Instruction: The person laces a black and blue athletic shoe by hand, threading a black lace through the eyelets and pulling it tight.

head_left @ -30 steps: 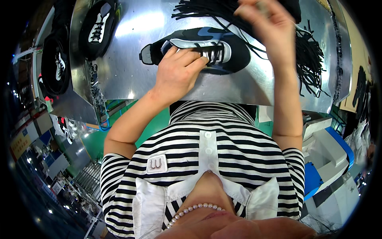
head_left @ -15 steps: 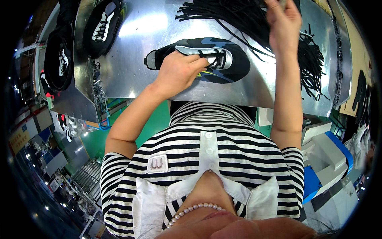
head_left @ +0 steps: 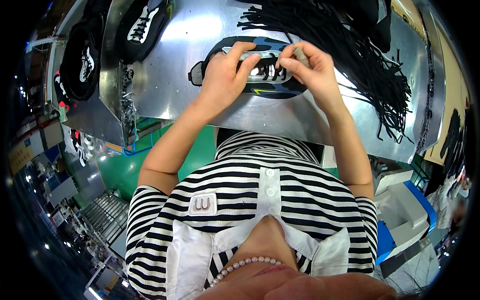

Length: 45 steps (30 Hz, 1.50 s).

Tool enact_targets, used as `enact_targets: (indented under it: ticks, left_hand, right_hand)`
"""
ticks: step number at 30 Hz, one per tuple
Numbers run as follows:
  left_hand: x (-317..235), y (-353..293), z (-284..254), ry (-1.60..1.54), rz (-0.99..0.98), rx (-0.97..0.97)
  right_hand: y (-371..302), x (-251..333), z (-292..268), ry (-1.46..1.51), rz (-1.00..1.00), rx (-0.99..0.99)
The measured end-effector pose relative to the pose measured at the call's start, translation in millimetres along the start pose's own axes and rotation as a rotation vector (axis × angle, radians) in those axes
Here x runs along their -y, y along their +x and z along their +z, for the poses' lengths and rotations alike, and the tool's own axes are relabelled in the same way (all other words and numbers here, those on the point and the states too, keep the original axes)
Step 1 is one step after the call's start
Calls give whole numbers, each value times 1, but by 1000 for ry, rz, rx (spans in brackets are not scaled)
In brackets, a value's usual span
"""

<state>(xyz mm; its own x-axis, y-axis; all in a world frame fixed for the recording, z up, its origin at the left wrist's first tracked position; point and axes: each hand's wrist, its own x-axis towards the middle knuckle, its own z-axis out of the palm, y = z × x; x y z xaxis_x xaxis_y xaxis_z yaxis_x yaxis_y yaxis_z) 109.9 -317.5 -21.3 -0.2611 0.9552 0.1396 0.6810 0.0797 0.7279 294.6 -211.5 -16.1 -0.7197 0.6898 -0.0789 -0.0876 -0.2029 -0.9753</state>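
Note:
In front of me a black and grey-blue shoe (head_left: 280, 92) lies sideways on the metal table, toe to the right, with a yellow mark on its near side. Black laces (head_left: 271, 73) cross its silvery lacing panel. My left hand (head_left: 223, 79) grips the shoe around its opening, thumb and forefinger lying along the panel. Over the toe end of the lacing, my right hand (head_left: 316, 71) is closed in a pinch on a black shoelace, mostly hidden by the fingers. A tan cover wraps one of its fingers.
A large bundle of loose black laces (head_left: 372, 80) spreads over the table (head_left: 280, 120) beyond and to the right. At the left lie another black shoe (head_left: 142, 30) and, past a raised metal edge, one more (head_left: 86, 62). A grey and blue machine (head_left: 407, 210) stands low at the right.
My right hand has come down from the lace bundle to the shoe's lacing. The left hand has spread its thumb and forefinger along the panel. The view has shifted slightly.

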Motion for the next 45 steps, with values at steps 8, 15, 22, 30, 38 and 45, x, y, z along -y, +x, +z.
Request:
enact_targets:
  ticks: [8,15,22,30,38,45]
  left_hand:
    - [-18,-1,2,34,84,-14]
    - [-5,-4,9,1,118,-58]
    - [-6,-5,11,-32,28,-64]
    - [-9,-5,10,4,34,-58]
    - [-19,-19,14,33,64,8]
    - [-17,-15,22,-37,68,-61]
  right_hand:
    - [24,-4,11,-412,-90,-40]
    - [21,-6,1,-544,-64,86]
    - [-14,1,5,-541,-119,-83]
    - [-19,-8,6,-755,-203,-113]
    - [-8,5,17,-1107,-222,40]
    - [-8,-13,31,-1196,-377,-95]
